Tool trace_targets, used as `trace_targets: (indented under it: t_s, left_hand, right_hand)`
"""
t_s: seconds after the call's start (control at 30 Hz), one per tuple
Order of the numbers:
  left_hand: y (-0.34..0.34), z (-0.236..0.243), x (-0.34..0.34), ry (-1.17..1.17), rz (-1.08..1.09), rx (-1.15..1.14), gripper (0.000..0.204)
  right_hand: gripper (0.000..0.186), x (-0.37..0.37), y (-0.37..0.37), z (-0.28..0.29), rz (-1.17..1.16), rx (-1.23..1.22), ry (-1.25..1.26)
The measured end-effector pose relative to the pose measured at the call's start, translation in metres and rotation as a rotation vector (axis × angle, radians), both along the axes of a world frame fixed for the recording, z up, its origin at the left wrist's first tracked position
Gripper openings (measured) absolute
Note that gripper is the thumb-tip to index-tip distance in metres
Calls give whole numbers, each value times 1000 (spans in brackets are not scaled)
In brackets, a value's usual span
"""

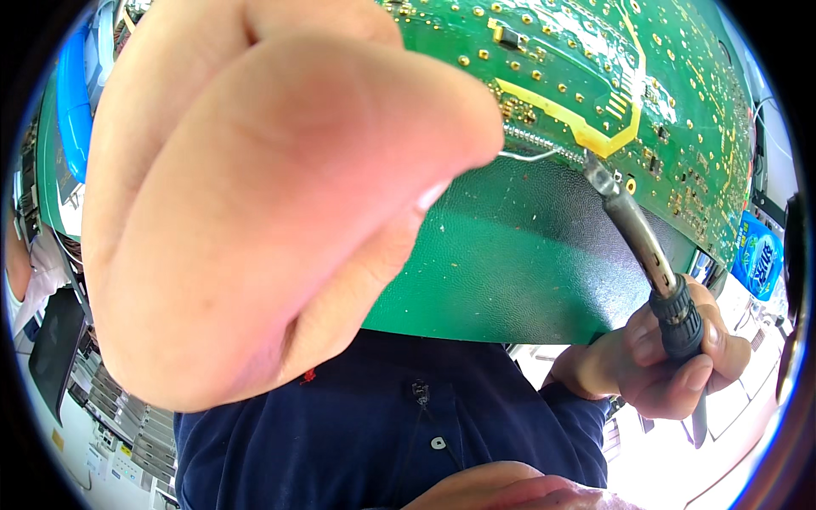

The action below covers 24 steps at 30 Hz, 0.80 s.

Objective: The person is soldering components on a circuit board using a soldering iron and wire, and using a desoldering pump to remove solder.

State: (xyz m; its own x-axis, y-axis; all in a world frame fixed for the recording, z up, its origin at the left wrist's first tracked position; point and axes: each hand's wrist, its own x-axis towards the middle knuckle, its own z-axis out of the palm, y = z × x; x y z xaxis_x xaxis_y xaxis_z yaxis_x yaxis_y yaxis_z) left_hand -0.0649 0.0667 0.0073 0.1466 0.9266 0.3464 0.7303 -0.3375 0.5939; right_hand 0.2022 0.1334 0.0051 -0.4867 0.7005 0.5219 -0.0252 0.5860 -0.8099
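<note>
My left hand (280,204) looms large and close, its fingers curled and pinched on a thin silvery solder wire (529,158). Most of the wire is hidden behind the fingers; its free end reaches the near edge of a green circuit board (697,102). Along that edge runs a row of small shiny solder joints (544,141). My right hand (680,365) grips a soldering iron (637,234) by its dark ribbed handle. The iron slants up and left, its tip at the board edge close to the wire's end; whether they touch I cannot tell.
Under the board lies a green mat (484,263) with small specks on it. A blue packet (756,255) stands at the right, beyond the board. At the far left are a blue curved object (75,102) and a dark flat panel (56,353).
</note>
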Motion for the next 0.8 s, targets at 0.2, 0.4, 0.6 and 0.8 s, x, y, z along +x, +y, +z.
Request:
trace_targets:
  t_s: [0.2, 0.4, 0.6, 0.8]
  left_hand:
    - [0, -3, 1, -20, 0, 16, 26]
    - [2, -4, 1, -31, 7, 38, 25]
    - [0, -1, 1, -27, 35, 31, 24]
    - [5, -11, 3, -65, 17, 76, 24]
  right_hand:
    - [25, -4, -3, -1, -87, 60, -137]
    - [23, -2, 1, 5, 15, 35, -185]
    - [23, -6, 2, 5, 10, 31, -165]
    - [23, -6, -2, 1, -49, 31, -173]
